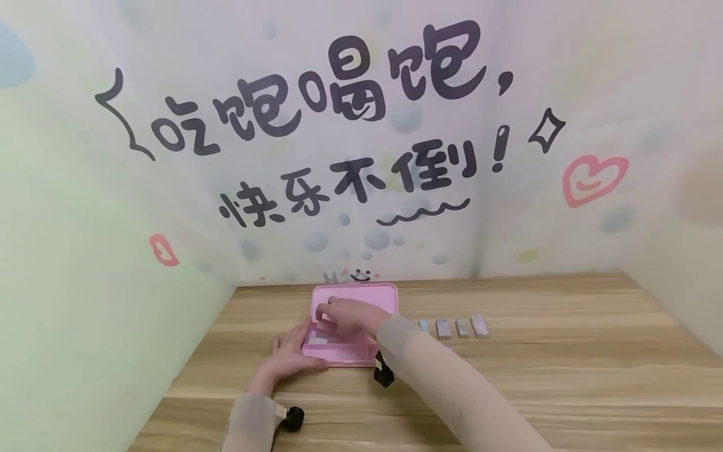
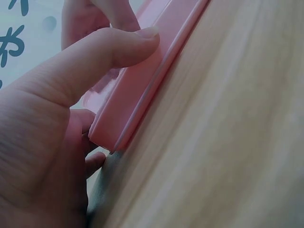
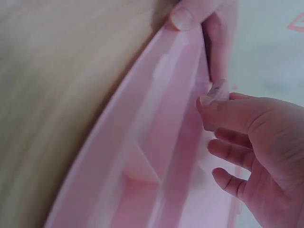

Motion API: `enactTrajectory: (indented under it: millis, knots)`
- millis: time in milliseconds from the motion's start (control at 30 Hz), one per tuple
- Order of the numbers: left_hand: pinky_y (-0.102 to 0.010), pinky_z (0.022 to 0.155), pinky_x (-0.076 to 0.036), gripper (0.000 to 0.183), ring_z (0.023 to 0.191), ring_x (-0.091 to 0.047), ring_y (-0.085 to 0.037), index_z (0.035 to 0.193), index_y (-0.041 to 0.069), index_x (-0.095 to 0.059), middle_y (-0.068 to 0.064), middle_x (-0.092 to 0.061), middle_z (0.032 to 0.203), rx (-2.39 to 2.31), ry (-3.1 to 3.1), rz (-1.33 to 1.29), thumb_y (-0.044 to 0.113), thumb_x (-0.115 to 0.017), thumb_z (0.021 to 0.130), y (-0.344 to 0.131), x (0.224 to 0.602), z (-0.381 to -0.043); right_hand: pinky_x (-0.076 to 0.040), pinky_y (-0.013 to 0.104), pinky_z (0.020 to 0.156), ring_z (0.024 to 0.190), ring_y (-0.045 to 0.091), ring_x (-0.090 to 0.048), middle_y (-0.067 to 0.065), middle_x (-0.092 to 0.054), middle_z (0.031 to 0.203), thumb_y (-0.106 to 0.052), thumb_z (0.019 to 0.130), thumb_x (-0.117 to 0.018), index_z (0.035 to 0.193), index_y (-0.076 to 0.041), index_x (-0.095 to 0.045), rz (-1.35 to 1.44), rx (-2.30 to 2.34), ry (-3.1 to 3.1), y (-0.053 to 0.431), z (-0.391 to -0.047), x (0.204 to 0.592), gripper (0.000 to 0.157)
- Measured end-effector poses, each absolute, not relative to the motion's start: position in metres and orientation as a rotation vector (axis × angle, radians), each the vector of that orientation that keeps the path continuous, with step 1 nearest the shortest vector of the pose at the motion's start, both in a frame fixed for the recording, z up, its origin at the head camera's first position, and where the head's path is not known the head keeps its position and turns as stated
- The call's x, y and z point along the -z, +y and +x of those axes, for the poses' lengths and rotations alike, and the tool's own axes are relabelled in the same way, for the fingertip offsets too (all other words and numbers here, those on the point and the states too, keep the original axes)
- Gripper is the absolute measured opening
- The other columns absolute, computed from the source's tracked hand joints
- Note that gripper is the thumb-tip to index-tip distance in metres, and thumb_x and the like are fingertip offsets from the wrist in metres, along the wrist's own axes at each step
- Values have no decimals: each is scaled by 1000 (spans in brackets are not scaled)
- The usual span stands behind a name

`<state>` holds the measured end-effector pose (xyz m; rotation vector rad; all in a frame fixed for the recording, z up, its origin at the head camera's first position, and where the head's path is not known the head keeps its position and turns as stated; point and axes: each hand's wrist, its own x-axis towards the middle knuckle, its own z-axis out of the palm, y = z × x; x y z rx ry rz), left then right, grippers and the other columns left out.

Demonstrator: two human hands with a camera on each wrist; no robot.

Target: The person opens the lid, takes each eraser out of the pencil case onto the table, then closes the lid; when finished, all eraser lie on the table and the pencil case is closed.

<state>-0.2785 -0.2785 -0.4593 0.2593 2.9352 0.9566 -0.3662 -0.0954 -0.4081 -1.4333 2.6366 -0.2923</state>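
"What is pinched in the right grip (image 1: 351,317)?"
"A block (image 3: 220,90), held over the box (image 1: 344,353) towards 10 o'clock."
"The left grip (image 1: 290,356)?"
"Wrapped round its 9 o'clock end, presumably for steadiness. Other blocks (image 1: 443,328) are lined up at 3 o'clock, likely for easy reach."

A wood-grain table (image 1: 593,370) is noted, with a pale backdrop (image 1: 497,220) behind it bearing two lines of black lettering (image 1: 368,108), a pink heart (image 1: 595,181), a star (image 1: 547,130) and blue dots (image 1: 315,242).
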Motion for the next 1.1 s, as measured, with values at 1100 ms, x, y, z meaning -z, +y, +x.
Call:
enactTrajectory:
  millis: [1100]
  knots:
    - [-71,104,1,117,141,-19,-44,154,2,-15,-25,-28,153,-951,2923,264,47,-82,70,-280,460,-278,-47,27,61,66,11,-52,-3,-58,90,-12,75,-77,113,-12,-54,-1123,1062,2662,33,-352,409,44]
